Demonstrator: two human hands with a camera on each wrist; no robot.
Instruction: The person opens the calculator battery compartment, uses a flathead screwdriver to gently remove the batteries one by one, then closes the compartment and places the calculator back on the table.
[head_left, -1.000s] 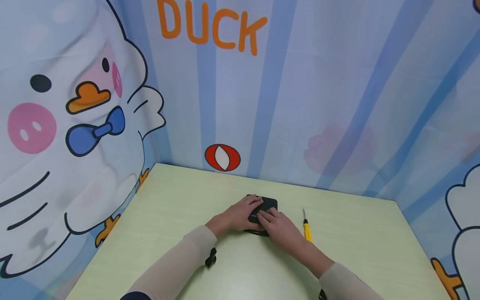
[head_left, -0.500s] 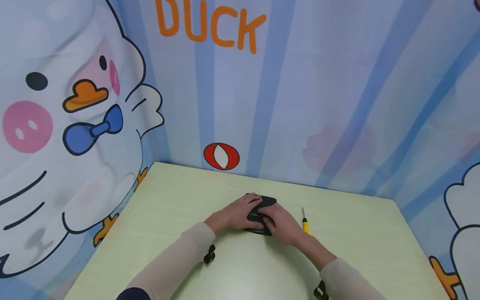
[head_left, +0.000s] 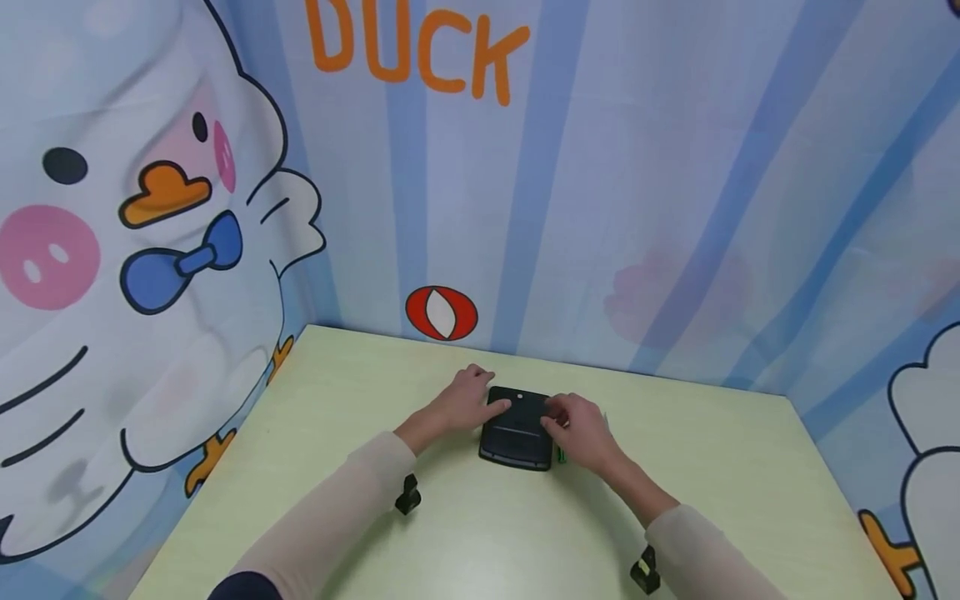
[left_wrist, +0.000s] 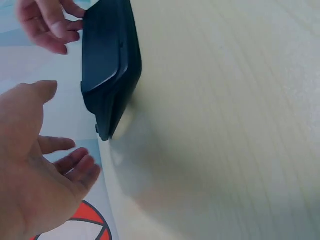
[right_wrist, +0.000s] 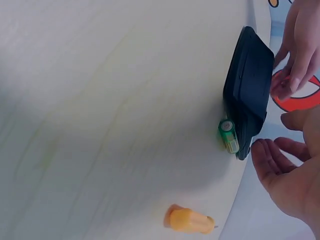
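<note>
A flat black plastic device (head_left: 517, 429) with rounded corners lies on the table, a small light round spot near its far edge. My left hand (head_left: 459, 402) is at its left side, thumb reaching over that edge in the head view. In the left wrist view the left hand's fingers (left_wrist: 75, 162) are loosely bent, with space between them and the black case (left_wrist: 105, 47). At the opposite side is my right hand (head_left: 585, 429), fingertips right at the device's edge and nothing seen in its grasp. A green battery (right_wrist: 228, 135) lies against the device's right side.
A yellow-handled screwdriver (right_wrist: 190, 220) lies to the right on the pale table (head_left: 420, 533); my right hand hides most of it in the head view. Behind the table hangs a blue striped cloth (head_left: 570, 208) with duck drawings.
Both hands have lifted off the top of the black device and moved apart to its two sides. The green battery now shows at its right, and the screwdriver's handle has become covered.
</note>
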